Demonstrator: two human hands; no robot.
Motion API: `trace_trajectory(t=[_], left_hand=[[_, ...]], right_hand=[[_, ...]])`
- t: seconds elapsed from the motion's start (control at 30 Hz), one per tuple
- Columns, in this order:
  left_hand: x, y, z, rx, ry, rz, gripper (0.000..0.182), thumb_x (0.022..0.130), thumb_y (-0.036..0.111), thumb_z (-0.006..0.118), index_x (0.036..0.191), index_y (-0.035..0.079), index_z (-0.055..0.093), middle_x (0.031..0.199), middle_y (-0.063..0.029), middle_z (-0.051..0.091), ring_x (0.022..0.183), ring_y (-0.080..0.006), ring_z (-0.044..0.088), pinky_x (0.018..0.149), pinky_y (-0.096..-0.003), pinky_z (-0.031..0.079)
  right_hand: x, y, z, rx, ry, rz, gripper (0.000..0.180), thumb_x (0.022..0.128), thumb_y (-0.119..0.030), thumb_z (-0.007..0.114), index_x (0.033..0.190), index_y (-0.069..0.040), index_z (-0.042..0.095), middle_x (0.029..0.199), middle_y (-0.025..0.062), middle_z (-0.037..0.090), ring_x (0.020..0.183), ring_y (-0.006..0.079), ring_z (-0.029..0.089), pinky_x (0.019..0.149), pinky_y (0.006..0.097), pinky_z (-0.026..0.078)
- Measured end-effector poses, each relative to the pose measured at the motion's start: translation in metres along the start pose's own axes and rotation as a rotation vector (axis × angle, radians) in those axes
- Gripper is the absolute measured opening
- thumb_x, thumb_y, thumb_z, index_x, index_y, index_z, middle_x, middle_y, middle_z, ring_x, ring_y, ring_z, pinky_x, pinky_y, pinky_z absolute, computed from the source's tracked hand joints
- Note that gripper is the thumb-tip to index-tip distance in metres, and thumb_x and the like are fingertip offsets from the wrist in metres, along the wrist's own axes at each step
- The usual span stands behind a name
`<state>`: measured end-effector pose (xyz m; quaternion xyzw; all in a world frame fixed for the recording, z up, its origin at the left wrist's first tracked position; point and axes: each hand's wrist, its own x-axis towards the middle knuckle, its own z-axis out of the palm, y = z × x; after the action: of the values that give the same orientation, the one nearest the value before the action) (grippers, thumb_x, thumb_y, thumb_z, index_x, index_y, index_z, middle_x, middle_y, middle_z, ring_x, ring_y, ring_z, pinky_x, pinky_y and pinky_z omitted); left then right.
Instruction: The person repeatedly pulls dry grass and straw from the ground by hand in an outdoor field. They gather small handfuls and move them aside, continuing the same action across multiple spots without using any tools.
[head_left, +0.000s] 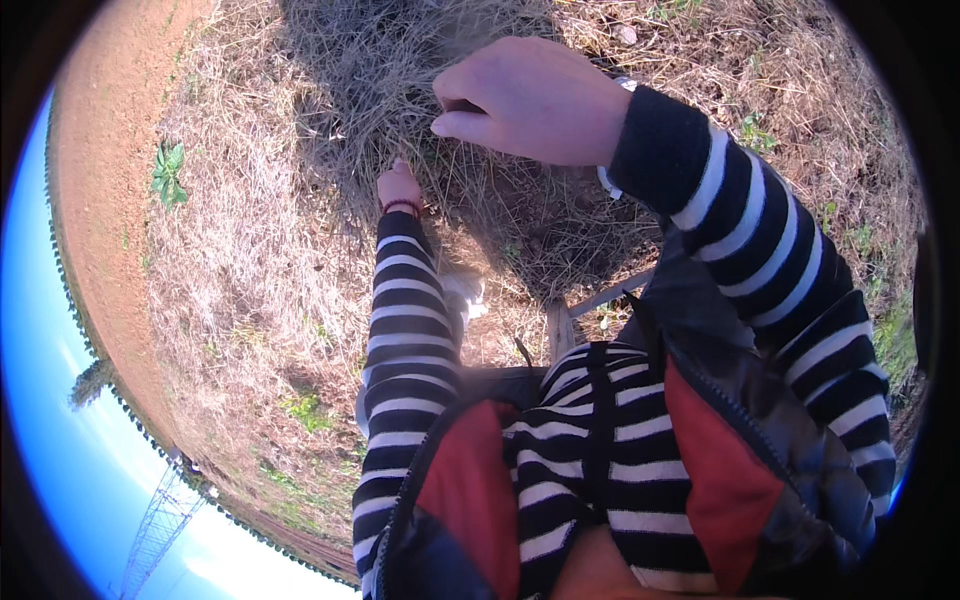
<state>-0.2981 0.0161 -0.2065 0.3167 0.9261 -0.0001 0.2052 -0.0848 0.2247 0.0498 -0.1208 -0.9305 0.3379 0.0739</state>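
Note:
My left hand (400, 187), with a dark red bead bracelet at its wrist, reaches down to a shaded patch of dry grass (367, 97). Its fingertips are partly lost among the stalks, and whether they grip any cannot be made out. My right hand (532, 101) is raised much nearer the camera, above the grass and to the right of my left hand. Its fingers are curled, with a dark gap beside the thumb; the inside of the palm is hidden. A white band shows at its wrist.
A wooden stake or handle (559, 330) and a thin greyish bar (611, 292) stand out below the grass, close to my body. A white object (469, 296) lies beside my left forearm. A leafy green plant (169, 176) grows at the left, by bare reddish soil (112, 165).

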Motion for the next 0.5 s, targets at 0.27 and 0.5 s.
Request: trace_trajectory(t=[0.27,0.5], left_hand=[[-0.024,0.035,-0.067,0.119,-0.029,-0.135,0.047,0.091,0.035,0.039,0.088,-0.005,0.063,0.094,-0.0276,0.061,0.091,-0.0397,0.059,0.081,-0.0459,0.046],[-0.037,0.023,-0.122,0.31,0.087,-0.04,0.045,0.089,0.038,0.045,0.094,-0.003,0.062,0.098,-0.0251,0.061,0.095,-0.0387,0.058,0.083,-0.045,0.046]], right_hand=[[-0.005,0.005,-0.006,0.057,0.067,-0.042,0.033,0.088,-0.029,0.051,0.071,-0.001,0.053,0.062,0.0132,0.051,0.06,0.0274,0.054,0.06,0.0391,0.043],[-0.019,0.01,-0.039,0.148,0.0,-0.05,0.027,0.086,-0.024,0.049,0.077,-0.001,0.059,0.072,0.0127,0.059,0.063,0.0254,0.057,0.063,0.0372,0.048]])
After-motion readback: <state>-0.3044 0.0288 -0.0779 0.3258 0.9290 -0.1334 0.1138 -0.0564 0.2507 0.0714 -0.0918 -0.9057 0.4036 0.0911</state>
